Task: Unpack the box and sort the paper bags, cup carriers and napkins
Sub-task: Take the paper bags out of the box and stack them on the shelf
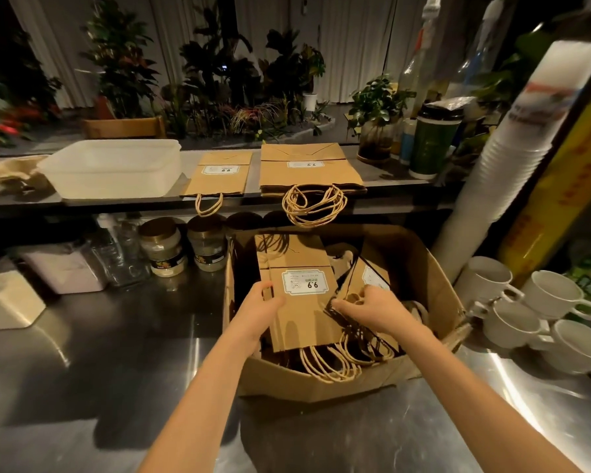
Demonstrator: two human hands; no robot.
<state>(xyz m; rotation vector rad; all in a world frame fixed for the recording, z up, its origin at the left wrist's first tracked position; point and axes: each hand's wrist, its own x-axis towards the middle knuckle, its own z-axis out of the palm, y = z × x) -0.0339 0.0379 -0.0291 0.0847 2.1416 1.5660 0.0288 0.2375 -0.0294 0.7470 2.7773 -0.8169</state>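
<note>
Although two stacks are already laid out, the task is judged roughly half done. On the upper ledge (389, 179), at 12 o'clock from the cardboard box (420, 268), lies a narrow stack of paper bags (219, 179), and just beside it at its 3 o'clock a wide stack of paper bags (309, 174); both have their twine handles hanging over the ledge's edge. At 10 o'clock from the box, a pulp cup carrier (9, 169) sits next to a translucent plastic tub (113, 169). The box stands on the steel bench (82, 370) and holds many boxed bags (299, 261), some flat and some tilted. The left hand (263, 312) grips the left edge of the top bags, thumb on top. The right hand (372, 308) has its fingers curled into the bags at the right edge; exactly which bag it holds cannot be told. No napkins can be identified, so that category appears to be outstanding, along with the bags in the box. Each visible bag carries a white label printed "9.9", reading upside down from this side; the smaller print is illegible.
</note>
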